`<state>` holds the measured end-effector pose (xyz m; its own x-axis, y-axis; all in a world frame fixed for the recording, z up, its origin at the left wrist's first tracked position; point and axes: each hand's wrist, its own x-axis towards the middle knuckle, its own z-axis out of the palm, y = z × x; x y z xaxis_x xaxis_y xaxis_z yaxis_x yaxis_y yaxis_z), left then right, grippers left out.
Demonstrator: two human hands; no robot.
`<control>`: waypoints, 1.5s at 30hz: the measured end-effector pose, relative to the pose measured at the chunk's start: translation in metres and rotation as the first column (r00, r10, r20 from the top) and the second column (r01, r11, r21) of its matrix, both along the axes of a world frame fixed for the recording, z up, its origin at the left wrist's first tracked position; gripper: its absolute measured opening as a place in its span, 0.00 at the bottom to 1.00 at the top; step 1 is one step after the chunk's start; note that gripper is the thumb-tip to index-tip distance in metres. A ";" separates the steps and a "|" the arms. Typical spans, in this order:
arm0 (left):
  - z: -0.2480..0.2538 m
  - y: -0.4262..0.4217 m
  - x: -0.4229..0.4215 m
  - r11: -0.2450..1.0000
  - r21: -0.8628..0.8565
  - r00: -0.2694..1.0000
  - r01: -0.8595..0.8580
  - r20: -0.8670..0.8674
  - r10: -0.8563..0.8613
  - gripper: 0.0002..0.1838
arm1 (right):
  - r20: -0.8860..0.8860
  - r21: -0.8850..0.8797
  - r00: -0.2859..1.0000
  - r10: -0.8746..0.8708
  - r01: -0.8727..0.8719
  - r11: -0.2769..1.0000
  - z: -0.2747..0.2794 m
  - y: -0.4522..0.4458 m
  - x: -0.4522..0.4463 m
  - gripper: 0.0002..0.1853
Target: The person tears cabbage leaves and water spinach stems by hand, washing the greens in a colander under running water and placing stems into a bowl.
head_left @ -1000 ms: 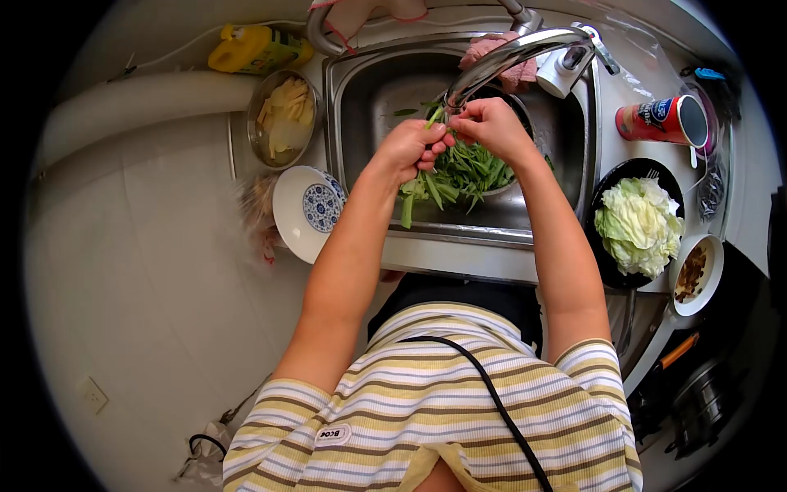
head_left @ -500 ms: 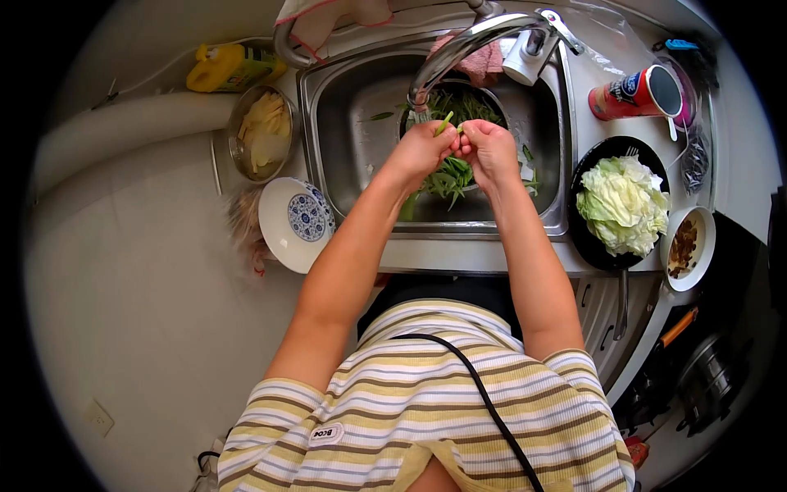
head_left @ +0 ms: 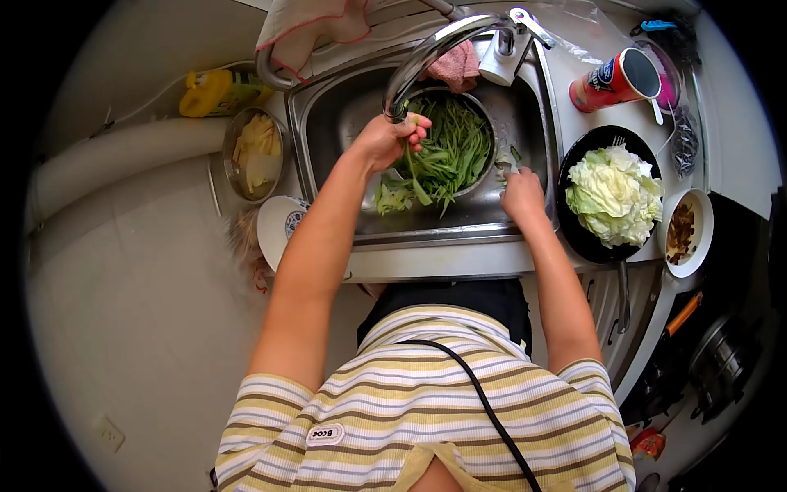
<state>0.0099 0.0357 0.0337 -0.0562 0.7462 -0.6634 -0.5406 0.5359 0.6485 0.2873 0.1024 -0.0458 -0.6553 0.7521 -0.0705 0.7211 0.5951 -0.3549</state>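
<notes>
My left hand (head_left: 388,141) is closed beneath the faucet spout, its fingers curled around a leafy green stem (head_left: 412,153) that hangs over the left rim of a round metal bowl. Long leafy greens (head_left: 455,148) fill this bowl (head_left: 492,131), which sits in the steel sink. Loose leaves (head_left: 393,199) lie on the sink floor in front of it. Right of the bowl, my right hand (head_left: 523,195) reaches low into the sink, back upward and fingers closed. Pale and green scraps (head_left: 508,161) lie at its fingertips; what it grips, if anything, is hidden.
The faucet (head_left: 402,70) arches over the sink (head_left: 369,239). To the right stand a black pan (head_left: 574,209) with lettuce (head_left: 615,197), a bowl (head_left: 703,246) of brown pieces and a red canister (head_left: 592,90). A metal bowl (head_left: 229,168) and a patterned bowl (head_left: 270,230) stand left.
My hands, together over the bowl before, have separated. The left moved left toward the spout with greens; the right went down to the sink's right side. More of the bowl shows.
</notes>
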 end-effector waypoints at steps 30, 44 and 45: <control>-0.022 -0.020 0.019 0.995 0.085 0.806 -0.048 -0.585 0.089 0.17 | -0.146 -0.456 0.989 0.012 -0.078 0.887 -0.032 0.027 -0.160 0.08; 0.025 -0.068 0.010 0.937 0.243 0.779 -0.253 -0.522 0.346 0.15 | 0.313 -0.484 0.936 0.163 0.009 0.875 -0.133 0.012 -0.238 0.21; 0.030 -0.078 0.010 0.935 0.246 0.802 -0.254 -0.486 0.346 0.15 | 0.363 -0.459 0.918 0.161 0.026 0.888 -0.128 0.013 -0.232 0.21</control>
<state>0.0200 -0.0426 0.0632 -0.5931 0.7272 -0.3454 -0.2199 0.2664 0.9385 0.0555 0.1157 -0.1742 -0.5539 0.5324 -0.6401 0.8179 0.4917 -0.2988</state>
